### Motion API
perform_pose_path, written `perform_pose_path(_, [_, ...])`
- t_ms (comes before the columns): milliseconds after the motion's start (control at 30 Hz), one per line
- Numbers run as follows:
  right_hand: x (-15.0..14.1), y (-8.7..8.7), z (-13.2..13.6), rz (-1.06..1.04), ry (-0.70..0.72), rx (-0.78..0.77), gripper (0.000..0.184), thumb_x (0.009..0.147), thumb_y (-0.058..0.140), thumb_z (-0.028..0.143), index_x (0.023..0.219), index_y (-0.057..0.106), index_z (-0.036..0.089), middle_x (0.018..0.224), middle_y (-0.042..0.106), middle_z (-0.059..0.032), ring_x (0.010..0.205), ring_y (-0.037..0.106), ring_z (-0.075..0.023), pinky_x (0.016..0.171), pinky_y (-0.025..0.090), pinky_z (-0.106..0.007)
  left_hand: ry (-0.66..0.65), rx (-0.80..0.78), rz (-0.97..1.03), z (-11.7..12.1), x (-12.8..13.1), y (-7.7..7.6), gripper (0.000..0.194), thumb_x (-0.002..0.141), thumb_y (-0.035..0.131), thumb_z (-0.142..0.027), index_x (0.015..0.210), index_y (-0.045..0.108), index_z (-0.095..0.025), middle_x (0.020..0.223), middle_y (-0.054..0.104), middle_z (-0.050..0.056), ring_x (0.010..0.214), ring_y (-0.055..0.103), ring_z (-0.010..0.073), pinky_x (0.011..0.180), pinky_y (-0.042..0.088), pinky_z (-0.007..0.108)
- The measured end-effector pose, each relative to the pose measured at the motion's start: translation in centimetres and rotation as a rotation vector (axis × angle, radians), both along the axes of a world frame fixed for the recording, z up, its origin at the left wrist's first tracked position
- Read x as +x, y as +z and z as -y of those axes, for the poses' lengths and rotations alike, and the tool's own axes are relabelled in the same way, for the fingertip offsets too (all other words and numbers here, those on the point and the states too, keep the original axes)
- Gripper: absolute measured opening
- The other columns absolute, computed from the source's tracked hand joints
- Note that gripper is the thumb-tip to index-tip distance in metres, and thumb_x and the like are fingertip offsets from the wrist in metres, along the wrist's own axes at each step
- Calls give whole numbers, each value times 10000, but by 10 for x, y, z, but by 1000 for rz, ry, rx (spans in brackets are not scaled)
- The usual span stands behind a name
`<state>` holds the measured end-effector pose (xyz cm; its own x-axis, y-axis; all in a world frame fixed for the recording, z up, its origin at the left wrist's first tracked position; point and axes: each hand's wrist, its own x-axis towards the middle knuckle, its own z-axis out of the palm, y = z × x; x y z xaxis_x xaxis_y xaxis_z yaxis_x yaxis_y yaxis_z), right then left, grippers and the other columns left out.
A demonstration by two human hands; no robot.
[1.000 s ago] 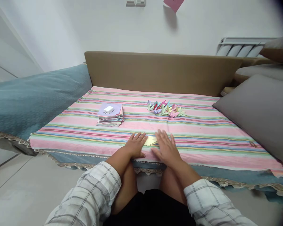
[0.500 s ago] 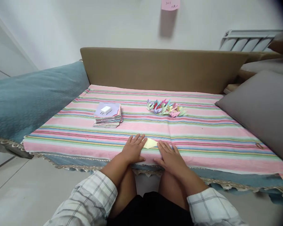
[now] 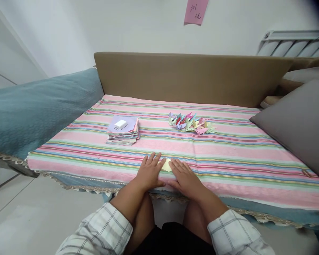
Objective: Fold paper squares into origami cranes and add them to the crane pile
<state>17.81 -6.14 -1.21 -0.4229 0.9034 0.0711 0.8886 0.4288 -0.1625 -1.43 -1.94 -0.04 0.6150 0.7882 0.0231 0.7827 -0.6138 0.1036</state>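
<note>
A small folded piece of pale yellow paper (image 3: 167, 165) lies on the striped cloth near the seat's front edge. My left hand (image 3: 149, 172) rests flat over its left end, fingers stretched out. From the other side my right hand (image 3: 184, 176) lies flat across the paper's right end, fingers extended. Only the middle of the paper shows between the two hands; both its ends are covered.
Beyond my hands sits a cluster of colourful folded paper cranes (image 3: 191, 124). To the left, a stack of square paper (image 3: 123, 137) carries a white charger plug (image 3: 121, 124). A grey cushion (image 3: 297, 120) leans at the right. A brown backrest (image 3: 186, 78) stands behind.
My right hand has slid left over the paper, covering more of its right end. My left hand stays nearly in place. The view has shifted slightly.
</note>
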Motion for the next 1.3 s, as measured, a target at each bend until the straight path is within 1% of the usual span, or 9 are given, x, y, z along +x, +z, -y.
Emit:
perform_pose_path(100, [11, 0, -2, -41, -39, -5, 546, 910, 367, 426, 1390, 333, 167, 1453, 317, -83, 1352, 245, -214, 1087, 236, -434, 88, -8, 41, 2, -3, 5, 908, 640, 622, -634, 1390, 317, -223, 1491, 219, 127, 1367, 153, 346, 1074, 161, 545])
perform_pose_path(200, [13, 1, -7, -100, -69, 50, 434, 906, 400, 334, 1318, 452, 209, 1391, 430, -60, 1295, 348, -204, 1054, 286, -408, 149, 98, 156, 5, 0, 12, 679, 764, 536, -572, 1334, 417, -224, 1448, 328, 122, 1343, 231, 340, 1056, 163, 581])
perform_pose_path(300, [11, 1, -13, -146, -104, 105, 365, 882, 456, 319, 1228, 544, 245, 1317, 519, -41, 1214, 433, -208, 1002, 338, -400, 4, 140, 253, 5, 7, 16, 394, 803, 570, -423, 1169, 578, -278, 1298, 537, 65, 1214, 439, 265, 1076, 181, 531])
perform_pose_path(433, [8, 5, -12, -186, -121, 175, 297, 856, 511, 332, 1126, 610, 261, 1270, 558, -24, 1149, 456, -216, 956, 355, -386, -109, 64, 303, -3, 10, 13, 202, 799, 599, -333, 964, 681, -251, 1095, 667, 40, 1007, 582, 207, 973, 380, 415])
perform_pose_path(533, [6, 10, -9, -222, -128, 188, 195, 851, 531, 313, 991, 658, 263, 1148, 621, -18, 1035, 501, -204, 884, 377, -357, -119, 70, 341, -8, 8, 8, 166, 815, 580, -282, 929, 687, -226, 1054, 683, 36, 1006, 591, 186, 904, 443, 337])
perform_pose_path(667, [5, 12, -10, -317, -115, 130, 153, 859, 521, 277, 917, 658, 241, 968, 638, -17, 902, 534, -172, 786, 390, -304, -117, 88, 355, -10, 7, 6, 157, 837, 552, -286, 877, 693, -231, 1028, 691, 29, 987, 605, 184, 888, 459, 329])
perform_pose_path(800, [5, 13, -14, -376, -118, 91, 177, 880, 477, 277, 858, 646, 230, 899, 622, -12, 867, 534, -165, 769, 380, -289, -100, 82, 346, -11, 8, 7, 164, 847, 536, -279, 865, 688, -219, 1017, 693, 31, 967, 611, 181, 881, 466, 326])
perform_pose_path(933, [3, 13, -15, -368, -171, 81, 204, 882, 451, 279, 790, 620, 211, 845, 603, -24, 848, 524, -175, 752, 369, -285, -33, 69, 353, -11, 9, 9, 147, 815, 576, -284, 749, 674, -196, 1080, 666, 61, 1020, 586, 202, 901, 451, 346])
perform_pose_path(1300, [-2, 1, -25, -425, -249, 128, 206, 822, 539, 324, 659, 547, 199, 742, 566, -16, 762, 506, -169, 696, 333, -270, 120, 57, 444, -11, 14, 5, 153, 755, 627, -259, 629, 643, -172, 1172, 611, 100, 1065, 540, 258, 910, 412, 406])
